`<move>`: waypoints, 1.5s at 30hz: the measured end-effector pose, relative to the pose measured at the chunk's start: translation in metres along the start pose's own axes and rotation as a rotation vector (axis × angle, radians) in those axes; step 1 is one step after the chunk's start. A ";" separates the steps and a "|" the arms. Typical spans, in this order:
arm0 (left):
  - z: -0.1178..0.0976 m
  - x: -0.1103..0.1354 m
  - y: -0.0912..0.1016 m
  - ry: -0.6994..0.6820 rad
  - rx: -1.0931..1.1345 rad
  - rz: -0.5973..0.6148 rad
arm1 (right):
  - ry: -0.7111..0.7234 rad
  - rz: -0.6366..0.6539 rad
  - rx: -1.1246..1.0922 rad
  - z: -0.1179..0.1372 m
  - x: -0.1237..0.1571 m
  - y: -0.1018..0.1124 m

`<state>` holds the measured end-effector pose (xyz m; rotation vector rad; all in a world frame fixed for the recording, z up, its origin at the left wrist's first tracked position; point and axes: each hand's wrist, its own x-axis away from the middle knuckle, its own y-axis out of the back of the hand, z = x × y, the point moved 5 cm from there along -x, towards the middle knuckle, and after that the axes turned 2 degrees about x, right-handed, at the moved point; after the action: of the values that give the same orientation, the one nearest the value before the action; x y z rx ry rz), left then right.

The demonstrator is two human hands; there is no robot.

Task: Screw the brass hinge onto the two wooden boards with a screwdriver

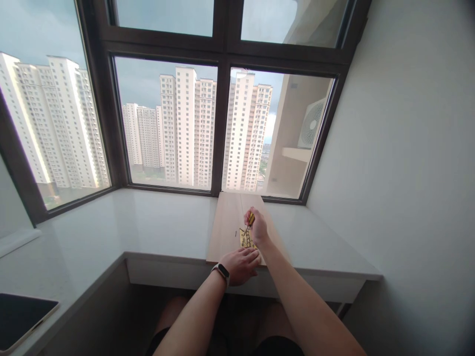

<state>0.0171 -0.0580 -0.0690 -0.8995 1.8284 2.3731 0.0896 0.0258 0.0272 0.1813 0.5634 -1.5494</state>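
Forearms (212, 306) angled inward, left hand (237, 266) flat by yellow piece (243, 241), right hand (260, 229) curled around tool (251, 218)

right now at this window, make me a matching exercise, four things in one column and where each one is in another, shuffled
1. Right hand
2. Left hand
3. Wooden board
4. Dark-screened device

A. Lower left corner of the view
B. Around a yellow-and-black tool
C. Beneath the yellow piece
D. At the yellow piece's near edge

Pairs: 1-B, 2-D, 3-C, 4-A
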 end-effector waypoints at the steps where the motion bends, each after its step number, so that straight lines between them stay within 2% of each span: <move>1: 0.000 0.000 -0.001 0.003 0.003 0.001 | -0.001 -0.002 0.009 -0.001 0.001 -0.001; 13: 0.000 -0.001 -0.001 0.012 0.004 0.008 | 0.019 -0.026 0.087 -0.006 0.005 0.004; 20: 0.000 -0.001 -0.002 0.033 0.006 0.028 | 0.031 -0.087 0.206 0.002 0.013 0.000; 36: 0.000 -0.001 0.000 0.031 0.003 0.030 | 0.008 -0.206 0.288 -0.002 0.015 0.003; 45: 0.000 -0.001 0.001 0.028 0.003 0.039 | 0.033 -0.252 0.226 0.004 0.013 0.006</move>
<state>0.0173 -0.0581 -0.0678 -0.9094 1.8757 2.3921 0.0950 0.0123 0.0230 0.3180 0.4480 -1.8581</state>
